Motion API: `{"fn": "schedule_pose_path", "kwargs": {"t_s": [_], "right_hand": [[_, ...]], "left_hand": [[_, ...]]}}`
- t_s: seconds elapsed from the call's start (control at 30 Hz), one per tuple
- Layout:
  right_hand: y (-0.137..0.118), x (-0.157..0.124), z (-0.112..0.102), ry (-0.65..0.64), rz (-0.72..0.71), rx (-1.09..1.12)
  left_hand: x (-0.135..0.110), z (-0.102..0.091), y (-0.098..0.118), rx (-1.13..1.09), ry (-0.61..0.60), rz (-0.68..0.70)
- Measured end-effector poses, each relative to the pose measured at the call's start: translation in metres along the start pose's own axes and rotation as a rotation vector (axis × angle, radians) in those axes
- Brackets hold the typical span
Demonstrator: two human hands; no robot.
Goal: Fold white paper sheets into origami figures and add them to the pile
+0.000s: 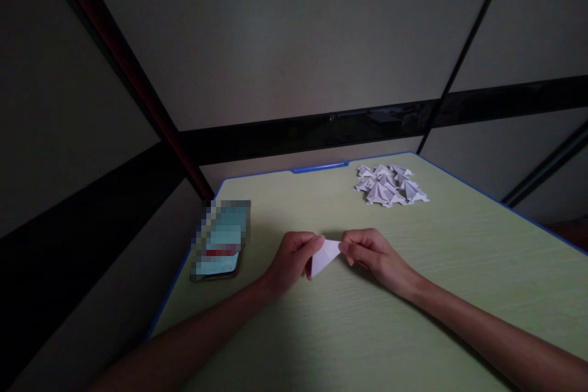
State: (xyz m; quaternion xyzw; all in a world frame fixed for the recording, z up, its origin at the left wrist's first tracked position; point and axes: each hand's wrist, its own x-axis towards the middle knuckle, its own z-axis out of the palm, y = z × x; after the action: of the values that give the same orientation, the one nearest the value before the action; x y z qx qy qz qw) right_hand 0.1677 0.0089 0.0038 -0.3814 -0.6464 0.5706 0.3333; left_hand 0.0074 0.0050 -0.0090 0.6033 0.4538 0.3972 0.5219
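A small piece of folded white paper (324, 256), roughly triangular, is held between both hands just above the table. My left hand (294, 258) is closed on its left side, the thumb lying on top and the fingers behind. At the paper's right tip, my right hand (369, 253) pinches between thumb and forefinger. The fingers cover parts of both ends, so the folds there are hidden. Several folded paper figures (384, 187), white and pointed, sit grouped at the far right of the table.
The pale green table (294, 337) has a blue edge and a blue strip (321, 167) at its back. A phone (223, 242), partly pixelated, rests near the left edge. Directly behind the table stand grey panels (298, 43) with a dark band.
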Motion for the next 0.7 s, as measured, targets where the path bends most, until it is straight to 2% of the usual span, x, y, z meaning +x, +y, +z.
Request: {"fn": "schedule_pose_path", "kwargs": {"t_s": [0.13,0.27,0.33,0.4,0.47,0.57,0.7], "right_hand": [[0.002,-0.001,-0.001,0.064,-0.024,0.019],[0.002,0.0,-0.001,0.091,-0.02,0.035],[0.001,0.0,-0.002,0.147,-0.03,0.001],[0.0,0.001,-0.003,0.247,-0.13,-0.085],[0.0,0.001,-0.003,0.295,-0.325,-0.229],[0.001,0.0,-0.002,0.201,-0.576,-0.446],[0.005,-0.001,-0.001,0.148,-0.648,-0.507]], "left_hand": [[-0.001,0.001,0.002,-0.004,-0.062,-0.027],[-0.001,0.0,0.001,-0.05,-0.035,-0.022],[0.001,0.0,-0.002,-0.092,0.003,-0.02],[0.002,-0.001,-0.005,-0.141,0.054,-0.018],[0.004,-0.001,-0.007,-0.173,0.09,-0.015],[0.005,-0.002,-0.009,-0.177,0.073,-0.022],[0.004,-0.001,-0.007,-0.182,-0.024,-0.02]]}}
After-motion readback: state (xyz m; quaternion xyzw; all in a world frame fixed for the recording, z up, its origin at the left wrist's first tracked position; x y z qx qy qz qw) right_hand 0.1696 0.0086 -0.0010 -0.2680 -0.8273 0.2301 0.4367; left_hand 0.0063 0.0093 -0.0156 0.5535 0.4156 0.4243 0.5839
